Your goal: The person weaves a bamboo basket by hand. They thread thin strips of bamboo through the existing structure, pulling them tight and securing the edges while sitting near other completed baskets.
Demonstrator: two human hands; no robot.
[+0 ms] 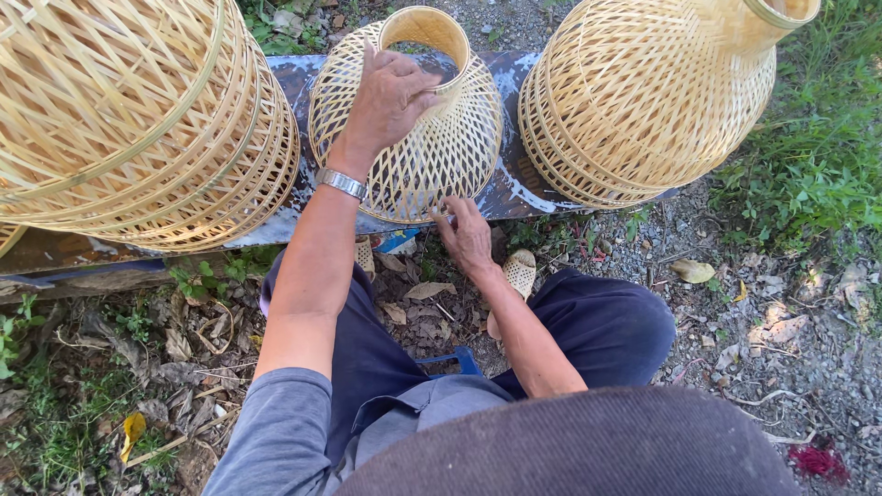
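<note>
Head view, looking down past the person's lap. 1 single woven bamboo basket [409, 138], bell-shaped with a narrow open neck [424, 32], stands neck-up at the centre on a worn, paint-streaked board [514, 188]. To either side stand 2 stacks of nested baskets of the same open lattice weave: the left stack [138, 119] leans across the upper left corner, and the right stack [652, 92] fills the upper right; the exact number of baskets in each stack cannot be told, since only overlapping rims show.

2 hands are at work, both on the central basket. The left hand [390, 96] lies over the basket's shoulder just below the neck, palm down, fingers spread and curled against the weave and the neck band; it presses and steadies rather than closing around anything. 1 metal wristwatch [342, 183] sits on that wrist. The right hand [466, 234] is at the basket's lower rim, at the board's near edge, with its fingertips bent in towards the rim strips; whether they pinch a strip or merely touch it cannot be told, as the fingers hide the contact.

Below the board, 2 pale woven sandals show on the ground: 1 [518, 272] just beside the right wrist, 1 [365, 254] partly hidden behind the left forearm. The person wears dark blue trousers [606, 321] and a grey long sleeve [276, 432]. Gravel, dry leaves and grass surround the scene.
</note>
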